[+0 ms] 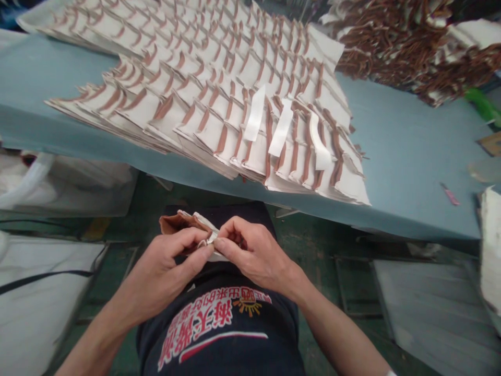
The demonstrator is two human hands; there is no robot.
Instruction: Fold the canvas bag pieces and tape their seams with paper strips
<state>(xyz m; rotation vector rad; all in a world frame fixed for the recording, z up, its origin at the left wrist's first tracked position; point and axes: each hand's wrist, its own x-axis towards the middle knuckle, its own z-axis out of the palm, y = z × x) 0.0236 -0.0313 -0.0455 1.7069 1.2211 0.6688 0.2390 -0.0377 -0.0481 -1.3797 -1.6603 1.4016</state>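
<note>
Above my lap, my left hand and my right hand meet at a small folded piece of brown and off-white material. My left thumb and fingers pinch its near edge. Close beside them, the right thumb and forefinger press on the same edge, where a small white bit shows between the fingertips. Much of the piece is hidden behind my left hand. On the table in front lie overlapping rows of off-white pieces with brown edges. Three white strips rest on top of them.
The blue table runs across in front of me. A heap of brown and white pieces is at the back right, with a small pink item nearer. White plastic-covered bundles stand low on the left, and a grey-white surface low on the right.
</note>
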